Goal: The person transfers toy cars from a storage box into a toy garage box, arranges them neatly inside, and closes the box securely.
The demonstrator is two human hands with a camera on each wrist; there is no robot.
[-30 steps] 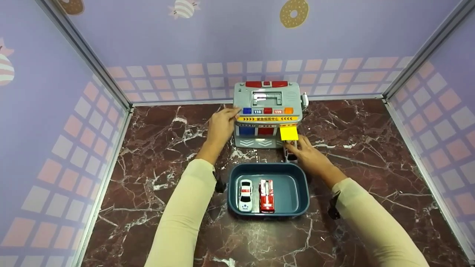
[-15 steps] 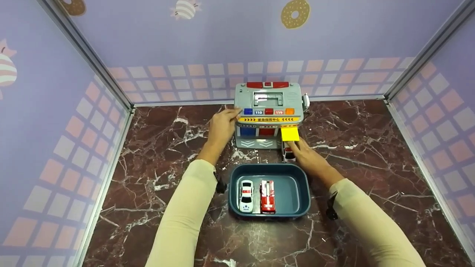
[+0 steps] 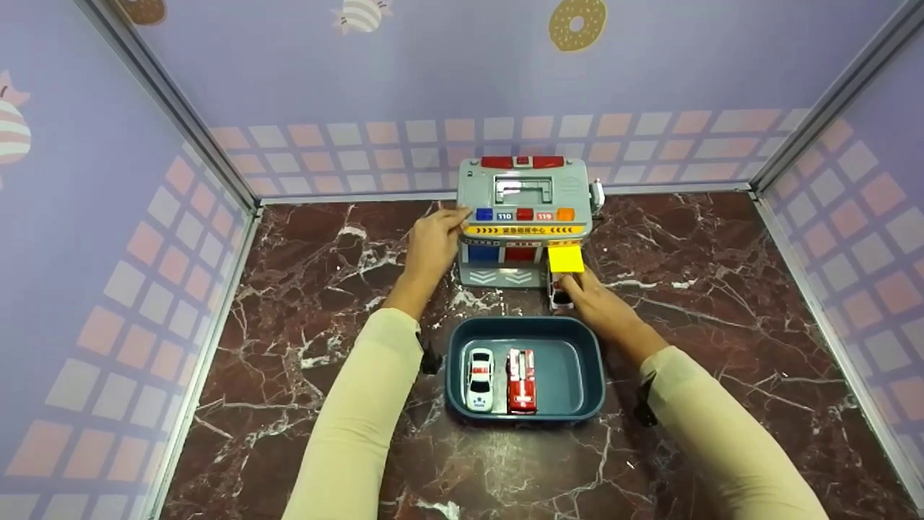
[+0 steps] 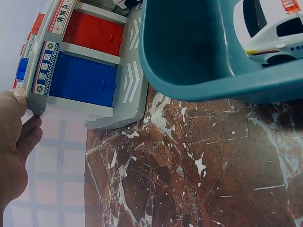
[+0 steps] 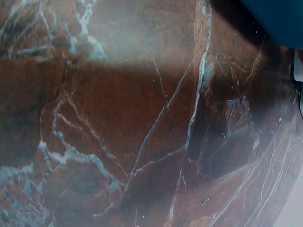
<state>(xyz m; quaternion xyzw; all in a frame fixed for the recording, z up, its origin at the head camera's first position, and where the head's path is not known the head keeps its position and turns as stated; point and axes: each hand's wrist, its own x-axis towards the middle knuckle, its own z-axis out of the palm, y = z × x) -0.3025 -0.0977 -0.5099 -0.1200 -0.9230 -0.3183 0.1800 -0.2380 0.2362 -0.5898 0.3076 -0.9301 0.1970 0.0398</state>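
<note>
A grey toy emergency station [image 3: 525, 188] stands against the back wall, with a blue door [image 4: 85, 79] and a red door [image 4: 94, 32] both down. Its yellow door [image 3: 566, 258] on the right is swung up. My left hand [image 3: 432, 247] pinches the left edge of the roof, thumb on top and fingers beneath. Under the yellow door, my right hand [image 3: 600, 305] holds a white toy car [image 3: 561, 298] with red markings. The car's front end is hidden by the door. In the right wrist view the hand is almost wholly out of frame.
A dark blue tub [image 3: 596, 368] sits in front of the station, close behind the held car. In it lie a white toy police car [image 3: 480, 379] and a red toy fire truck [image 3: 521, 383]. Purple panels enclose the marbled tabletop [image 3: 310, 289] at the back and sides.
The toy car has edged slightly forward under the yellow door, with my right hand on it. My left hand keeps its hold on the station's roof edge.
</note>
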